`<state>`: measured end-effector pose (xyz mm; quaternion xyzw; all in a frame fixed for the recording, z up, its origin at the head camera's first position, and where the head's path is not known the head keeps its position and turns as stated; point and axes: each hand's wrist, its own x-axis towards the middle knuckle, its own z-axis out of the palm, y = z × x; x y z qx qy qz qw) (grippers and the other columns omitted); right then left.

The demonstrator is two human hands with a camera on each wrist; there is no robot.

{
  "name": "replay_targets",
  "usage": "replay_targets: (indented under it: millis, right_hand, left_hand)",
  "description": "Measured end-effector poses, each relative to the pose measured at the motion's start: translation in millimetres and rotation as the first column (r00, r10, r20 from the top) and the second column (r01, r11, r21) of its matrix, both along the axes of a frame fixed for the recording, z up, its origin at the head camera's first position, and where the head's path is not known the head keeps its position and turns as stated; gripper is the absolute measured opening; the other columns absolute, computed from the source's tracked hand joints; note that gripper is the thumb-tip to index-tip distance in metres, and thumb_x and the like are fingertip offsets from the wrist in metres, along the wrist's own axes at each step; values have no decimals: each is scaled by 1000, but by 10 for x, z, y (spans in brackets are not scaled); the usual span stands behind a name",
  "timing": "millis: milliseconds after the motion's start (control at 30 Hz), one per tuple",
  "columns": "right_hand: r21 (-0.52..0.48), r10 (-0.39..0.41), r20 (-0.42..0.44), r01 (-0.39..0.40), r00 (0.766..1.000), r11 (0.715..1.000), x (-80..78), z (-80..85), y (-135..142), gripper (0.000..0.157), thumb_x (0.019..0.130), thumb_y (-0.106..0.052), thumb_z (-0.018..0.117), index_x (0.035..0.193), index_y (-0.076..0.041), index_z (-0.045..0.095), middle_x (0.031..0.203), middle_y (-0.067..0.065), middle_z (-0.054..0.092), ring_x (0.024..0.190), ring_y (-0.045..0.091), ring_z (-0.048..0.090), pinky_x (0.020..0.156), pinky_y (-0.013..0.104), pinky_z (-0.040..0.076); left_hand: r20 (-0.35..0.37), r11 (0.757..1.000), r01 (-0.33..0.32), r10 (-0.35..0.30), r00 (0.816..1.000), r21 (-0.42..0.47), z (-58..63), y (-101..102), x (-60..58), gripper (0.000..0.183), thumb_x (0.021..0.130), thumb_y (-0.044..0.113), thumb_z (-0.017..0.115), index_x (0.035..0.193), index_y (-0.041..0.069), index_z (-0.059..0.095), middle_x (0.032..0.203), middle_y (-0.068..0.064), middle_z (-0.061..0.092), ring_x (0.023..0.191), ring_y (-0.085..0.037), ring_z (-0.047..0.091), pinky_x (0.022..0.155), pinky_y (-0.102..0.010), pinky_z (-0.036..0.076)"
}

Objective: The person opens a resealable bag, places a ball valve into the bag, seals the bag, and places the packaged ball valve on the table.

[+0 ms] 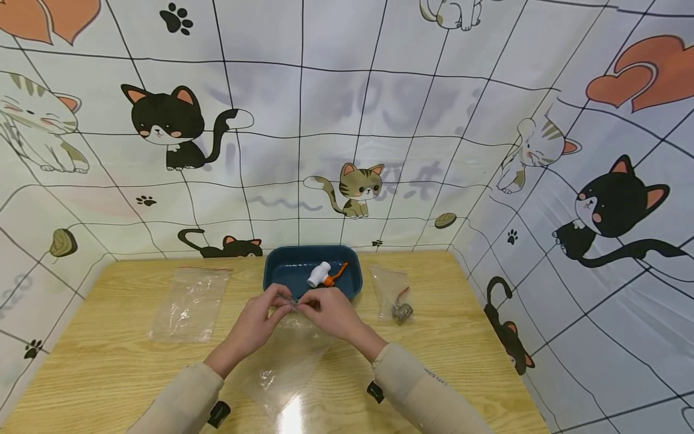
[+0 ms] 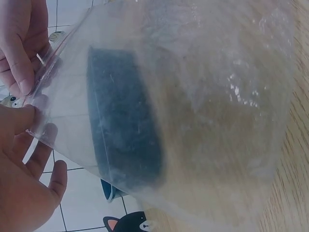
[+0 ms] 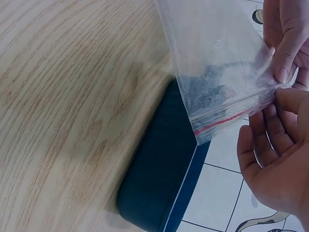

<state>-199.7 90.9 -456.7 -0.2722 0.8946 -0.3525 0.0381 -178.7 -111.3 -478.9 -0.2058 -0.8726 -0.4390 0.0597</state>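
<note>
Both hands meet at centre frame, left hand and right hand each pinching the zip edge of the clear bag, which looks featherlight, floppy and slippery, best gripped at that strip.

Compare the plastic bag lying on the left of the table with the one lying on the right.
The left bag lies flat and looks empty; the right bag holds a small dark metal part bunched at its near end. The left bag looks larger and lies farther from the blue tray than the right bag. Both are clear, and neither hand touches them.
</note>
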Motion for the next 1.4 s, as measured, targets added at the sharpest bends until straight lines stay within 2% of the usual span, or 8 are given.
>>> replay_targets:
  millis: [167, 333, 467, 633, 800, 933, 1200, 1400]
  right_hand:
    - [-23, -15, 22, 15, 1000, 1000, 2, -10, -5, 14, 94, -27, 65, 98, -18, 75, 89, -5, 73, 75, -1, 61, 69, 15, 49]
    - [-50, -55, 29, 56, 998, 997, 18, 4, -6, 13, 94, -28, 66, 96, -18, 75, 86, -6, 72, 74, 0, 60, 68, 17, 49]
    - [-49, -93, 20, 94, 995, 994, 29, 15, -9, 13, 93, -29, 66, 94, -19, 75, 83, -8, 70, 72, 0, 58, 67, 18, 48]
    - [-53, -104, -13, 104, 994, 993, 32, 2, -22, 14, 92, -32, 67, 90, -20, 74, 80, -10, 68, 69, -2, 56, 65, 16, 48]
    - [-61, -93, -23, 91, 995, 994, 42, -27, -36, 15, 92, -34, 68, 88, -22, 74, 79, -10, 67, 69, -2, 55, 65, 16, 47]
    - [-64, -84, -37, 82, 996, 995, 53, -36, -37, 14, 92, -33, 67, 89, -21, 74, 80, -9, 68, 68, -2, 54, 64, 15, 47]
    - [-88, -74, -59, 68, 995, 994, 73, -13, -49, 14, 93, -32, 66, 93, -20, 74, 83, -7, 70, 70, -1, 56, 65, 16, 47]
    - [-67, -67, -68, 62, 995, 996, 61, -10, -67, 19, 94, -30, 64, 105, -20, 76, 97, -5, 75, 79, 0, 62, 70, 15, 49]
  left_hand:
    - [-12, 1000, -20, 20, 1000, -10, 11, 6, 7, 22, 95, 15, 62, 115, 17, 54, 100, 5, 73, 98, -14, 69, 83, -41, 53]
    - [-113, 988, -146, 141, 984, -39, 40, 42, 31, 26, 90, 15, 70, 112, 11, 57, 105, -3, 64, 97, -19, 63, 82, -42, 52]
    - [-148, 975, -215, 206, 967, -50, 65, 74, 51, 18, 88, 19, 73, 100, 12, 61, 94, -2, 62, 87, -19, 60, 75, -35, 49]
    - [-85, 969, -225, 216, 973, -103, 65, 104, 64, 11, 91, 33, 69, 90, 21, 68, 82, 9, 63, 83, -18, 59, 71, -30, 45]
    - [-33, 961, -247, 245, 969, -123, 63, 131, 60, 19, 93, 38, 65, 89, 20, 71, 79, 11, 64, 78, -14, 53, 71, -30, 41]
    - [-44, 954, -265, 262, 964, -141, 47, 153, 56, 20, 93, 36, 65, 90, 18, 74, 78, 9, 66, 76, -11, 51, 72, -30, 41]
    - [-43, 955, -276, 272, 961, -113, 38, 174, 58, 17, 93, 28, 66, 91, 15, 77, 79, 6, 71, 82, -15, 58, 77, -37, 45]
    - [-127, 956, -275, 262, 957, -103, 33, 188, 71, 15, 93, 22, 66, 85, 15, 77, 78, 5, 71, 89, -21, 62, 85, -45, 48]
